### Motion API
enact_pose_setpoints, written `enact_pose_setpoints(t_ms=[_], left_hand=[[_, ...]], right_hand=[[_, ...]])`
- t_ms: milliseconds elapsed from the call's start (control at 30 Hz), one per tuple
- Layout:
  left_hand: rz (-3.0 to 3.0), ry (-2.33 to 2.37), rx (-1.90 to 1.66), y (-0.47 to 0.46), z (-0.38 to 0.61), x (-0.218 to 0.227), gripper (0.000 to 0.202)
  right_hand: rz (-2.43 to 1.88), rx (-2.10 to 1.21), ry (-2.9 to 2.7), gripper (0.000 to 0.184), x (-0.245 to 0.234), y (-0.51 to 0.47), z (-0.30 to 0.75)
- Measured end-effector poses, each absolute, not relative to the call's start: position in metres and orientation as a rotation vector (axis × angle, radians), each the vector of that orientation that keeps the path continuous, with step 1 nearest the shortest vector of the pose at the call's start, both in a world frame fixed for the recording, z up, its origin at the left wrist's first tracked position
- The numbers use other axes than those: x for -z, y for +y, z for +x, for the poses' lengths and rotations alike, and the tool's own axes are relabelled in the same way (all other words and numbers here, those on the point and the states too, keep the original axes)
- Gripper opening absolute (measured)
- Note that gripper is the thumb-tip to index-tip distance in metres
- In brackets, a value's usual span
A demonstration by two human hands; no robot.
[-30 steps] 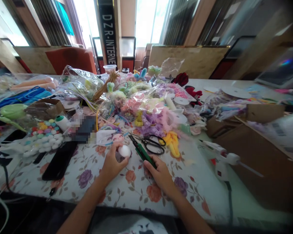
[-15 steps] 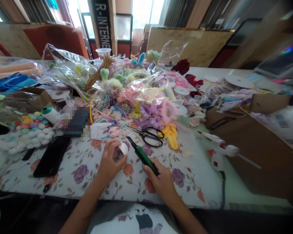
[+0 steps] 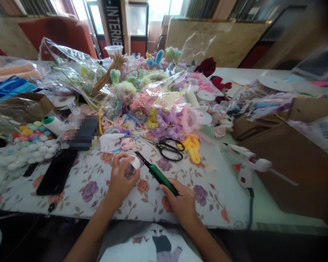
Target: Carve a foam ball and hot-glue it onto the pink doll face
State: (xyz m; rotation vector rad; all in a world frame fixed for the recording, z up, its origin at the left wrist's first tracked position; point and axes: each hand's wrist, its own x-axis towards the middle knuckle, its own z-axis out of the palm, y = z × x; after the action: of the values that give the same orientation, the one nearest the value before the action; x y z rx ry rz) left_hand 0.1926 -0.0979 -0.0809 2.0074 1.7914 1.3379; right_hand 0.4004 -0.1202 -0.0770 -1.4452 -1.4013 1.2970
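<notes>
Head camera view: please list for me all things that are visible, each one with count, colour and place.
small white ball: one, white, in the left hand, over the cloth.
green-handled pliers: one, green and black, in the right hand, tip near the ball.
black-handled scissors: one, black, flat behind the pliers.
white glue gun: one, white, table's right part.
flowered tablecloth: one, pale with purple and orange flowers, under everything.
fluffy pompoms: many, mixed colours and white, left side.
flat black phone-like slab: one, black, left of the hands.
brown cardboard box: one, brown, right.
left hand: holds the ball.
right hand: grips the pliers.
</notes>
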Motion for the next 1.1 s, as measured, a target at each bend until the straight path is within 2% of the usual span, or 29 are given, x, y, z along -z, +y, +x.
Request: enact_pose_setpoints(t_ms=[733, 1100], left_hand=[[2.007, 1.805, -1.306, -0.096, 0.193, 0.082, 0.031], [2.021, 1.801, -1.329, -0.096, 0.192, 0.085, 0.032]], right_hand=[[-1.361, -0.625, -1.887, 0.016, 0.105, -0.122, 0.403], [-1.260, -0.333, -1.960, 0.026, 0.092, -0.122, 0.398]])
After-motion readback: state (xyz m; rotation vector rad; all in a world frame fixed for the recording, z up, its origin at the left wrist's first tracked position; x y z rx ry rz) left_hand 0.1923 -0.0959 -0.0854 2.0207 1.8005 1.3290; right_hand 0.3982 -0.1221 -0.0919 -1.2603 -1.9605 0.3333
